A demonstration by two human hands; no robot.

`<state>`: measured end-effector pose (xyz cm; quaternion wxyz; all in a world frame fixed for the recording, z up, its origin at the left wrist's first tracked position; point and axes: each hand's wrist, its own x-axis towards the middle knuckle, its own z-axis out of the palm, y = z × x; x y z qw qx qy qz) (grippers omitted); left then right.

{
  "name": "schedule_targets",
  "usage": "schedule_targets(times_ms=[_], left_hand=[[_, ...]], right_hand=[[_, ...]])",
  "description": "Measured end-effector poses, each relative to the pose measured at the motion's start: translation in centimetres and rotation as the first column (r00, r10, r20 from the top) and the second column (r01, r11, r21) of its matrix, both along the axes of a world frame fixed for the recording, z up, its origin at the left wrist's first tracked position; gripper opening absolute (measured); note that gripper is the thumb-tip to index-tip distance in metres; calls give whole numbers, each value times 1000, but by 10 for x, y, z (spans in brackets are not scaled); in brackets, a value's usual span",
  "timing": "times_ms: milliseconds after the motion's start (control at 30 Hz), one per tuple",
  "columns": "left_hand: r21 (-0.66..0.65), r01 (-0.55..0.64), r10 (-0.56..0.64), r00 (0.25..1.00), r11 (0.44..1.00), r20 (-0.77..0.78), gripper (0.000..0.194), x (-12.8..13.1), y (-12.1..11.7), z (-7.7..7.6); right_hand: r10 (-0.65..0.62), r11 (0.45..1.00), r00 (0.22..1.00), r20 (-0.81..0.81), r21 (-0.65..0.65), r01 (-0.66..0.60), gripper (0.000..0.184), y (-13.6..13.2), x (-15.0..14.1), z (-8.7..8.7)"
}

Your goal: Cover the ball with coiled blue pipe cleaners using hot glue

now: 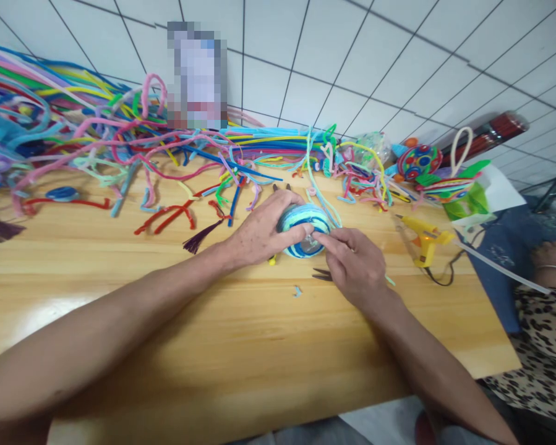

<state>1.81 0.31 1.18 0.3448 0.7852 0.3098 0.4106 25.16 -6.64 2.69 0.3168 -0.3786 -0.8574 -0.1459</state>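
A round coiled pipe-cleaner piece [300, 214] in blue, light blue and mint stands on the table, with an opening facing me. My left hand [263, 228] is closed around its left side, the thumb laid over the rim. My right hand [359, 262] is closed at the opposite side, its index fingertip pressed to the rim near the left thumb. Pale mint strands [318, 194] run from behind the piece toward the back. Dark pointed blades [321, 274] stick out from under my right hand; their handles are hidden. A small blue scrap [297, 291] lies in front.
Many coloured pipe cleaners [259, 148] pile along the tiled wall. Cut red pieces [169, 216] and a purple tassel [201, 238] lie leftward. A yellow glue gun [426, 238] with its cord stands at right. A person in a leopard-print garment [547, 327] sits beyond the right edge.
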Motion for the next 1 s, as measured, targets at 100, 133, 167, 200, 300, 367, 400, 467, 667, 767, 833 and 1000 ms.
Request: schedule_targets(times_ms=[100,133,167,200,300,367,400,467,667,767,833,1000], left_hand=[[-6,-2,2,1000,1000,-1,32,0,-1,0],[-8,-5,5,1000,1000,-3,32,0,-1,0],[-7,-7,7,1000,1000,-4,33,0,-1,0],[-6,-11,10,1000,1000,-6,33,0,-1,0],[-4,-15,15,1000,1000,-10,34,0,-2,-1],[-12,-20,20,1000,1000,-11,35,0,-1,-1],[-17,-22,22,1000,1000,-10,35,0,-1,-1],[-27,-13,13,1000,1000,-7,36,-1,-1,0],[-43,13,-13,1000,999,-7,35,-4,-1,4],[-37,-7,7,1000,999,-19,38,-2,-1,2],[-37,-15,15,1000,999,-15,38,-1,0,1],[-66,26,-26,1000,997,-6,35,-5,0,6]], right_hand=[[15,999,1000,-23,-33,-16,50,1,1,-1],[23,999,999,-35,-39,-25,50,1,2,-2],[32,999,998,-46,-41,-34,50,1,3,-2],[39,998,998,-57,-39,-41,51,1,4,-3],[39,998,997,-74,-37,-42,54,1,5,-4],[34,998,997,-71,-43,-38,54,1,5,-4],[32,998,997,-69,-46,-35,53,1,4,-4],[28,998,997,-67,-51,-31,53,0,4,-4],[16,998,997,-78,-53,-20,58,0,5,-7],[20,999,997,-80,-35,-23,57,0,4,-8],[17,999,997,-73,-34,-20,57,-1,3,-7],[8,999,998,-57,-36,-10,55,-1,2,-6]])
